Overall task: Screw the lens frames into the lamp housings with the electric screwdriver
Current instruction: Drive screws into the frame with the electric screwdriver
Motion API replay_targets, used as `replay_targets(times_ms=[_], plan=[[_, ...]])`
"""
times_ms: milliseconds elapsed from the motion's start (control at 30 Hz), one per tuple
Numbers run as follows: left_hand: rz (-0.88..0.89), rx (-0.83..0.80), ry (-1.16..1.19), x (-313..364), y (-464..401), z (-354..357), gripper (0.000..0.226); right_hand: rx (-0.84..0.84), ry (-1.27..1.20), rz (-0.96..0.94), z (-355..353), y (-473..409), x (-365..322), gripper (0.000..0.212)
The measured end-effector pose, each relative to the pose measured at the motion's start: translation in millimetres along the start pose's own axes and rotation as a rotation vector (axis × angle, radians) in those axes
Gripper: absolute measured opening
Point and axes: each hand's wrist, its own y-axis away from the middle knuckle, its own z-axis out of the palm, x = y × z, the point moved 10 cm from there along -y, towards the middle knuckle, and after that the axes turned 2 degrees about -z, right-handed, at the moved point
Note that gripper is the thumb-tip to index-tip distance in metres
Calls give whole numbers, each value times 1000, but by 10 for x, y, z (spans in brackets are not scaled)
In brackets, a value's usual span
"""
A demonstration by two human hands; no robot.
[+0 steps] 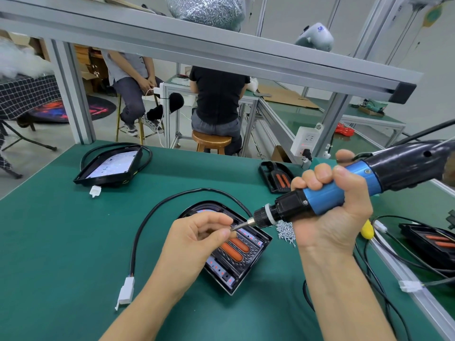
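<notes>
Above the lamp housing (236, 254) on green mat (61, 242), right hand (330, 212) gripping electric screwdriver (344, 188), left hand (197, 239) pinching its bit tip (screw too small to tell), loose screws (285, 231) beside.

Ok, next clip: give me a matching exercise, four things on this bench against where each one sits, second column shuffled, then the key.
Things:
1. electric screwdriver
2. pile of loose screws
3. white cable connector
4. lamp housing with the white panel

Places:
A. far left of the green mat
B. gripped in the right hand, its bit at the fingertips of the left hand
C. on the mat at the near left, at the end of a black cable
D. on the mat below the screwdriver's chuck, right of the centre housing

Pairs: 1-B, 2-D, 3-C, 4-A
</notes>
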Motion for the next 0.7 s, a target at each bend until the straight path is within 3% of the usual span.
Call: replay_targets(times_ms=[200, 633, 700], plan=[[128, -16, -211, 73, -6, -4, 21, 24, 11, -1, -33, -2, 34, 19], [160, -33, -185, 69, -16, 14, 30, 79, -23, -18, -122, -35, 36, 20], [175, 69, -207, 103, -6, -137, 32, 70, -21, -21, -111, -50, 38, 20]])
